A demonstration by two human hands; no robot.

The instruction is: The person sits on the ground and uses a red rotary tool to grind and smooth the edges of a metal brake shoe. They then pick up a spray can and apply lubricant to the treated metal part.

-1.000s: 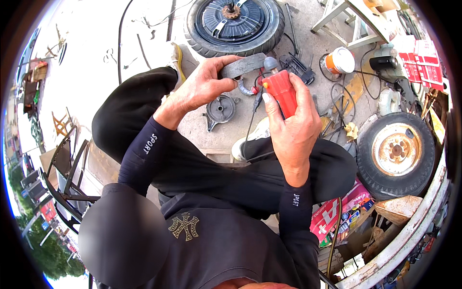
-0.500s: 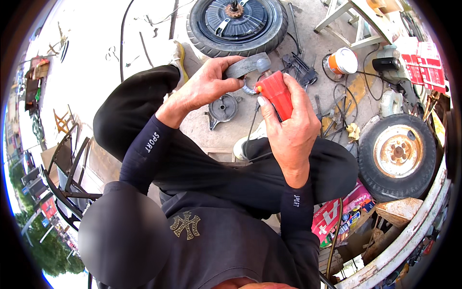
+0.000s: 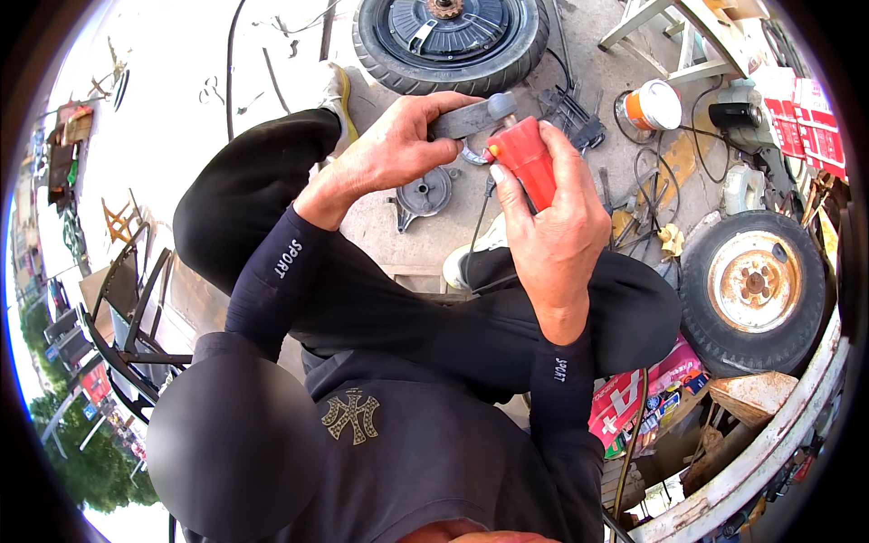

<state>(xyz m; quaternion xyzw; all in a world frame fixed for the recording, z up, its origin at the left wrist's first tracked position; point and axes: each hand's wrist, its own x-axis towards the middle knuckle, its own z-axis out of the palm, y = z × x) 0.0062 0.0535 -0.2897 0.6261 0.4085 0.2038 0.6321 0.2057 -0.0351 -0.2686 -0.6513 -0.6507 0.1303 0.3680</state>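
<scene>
My left hand (image 3: 396, 140) pinches one end of a curved grey brake shoe (image 3: 462, 120) between thumb and fingers. In my right hand (image 3: 563, 240) is a red handheld rotary grinder (image 3: 528, 161), with fingers wrapped round its body. Its rounded grey tip (image 3: 501, 105) meets the free end of the shoe, or lies just over it; I cannot tell which. Below my left fingers, a round metal brake plate (image 3: 424, 196) with a side arm lies on the ground. A small silvery curved piece (image 3: 472, 156) shows between the two hands, partly hidden.
A motor wheel (image 3: 394, 71) lies flat ahead. To the right are a white-and-orange tub (image 3: 654, 106), loose cables, a grey stool (image 3: 711, 36) and a tyre on a rusty white rim (image 3: 756, 281). A black folding chair (image 3: 118, 339) stands at left.
The grinder and the brake shoe have shifted slightly to the right, with the two still close together at the tip. Both hands keep their grip.
</scene>
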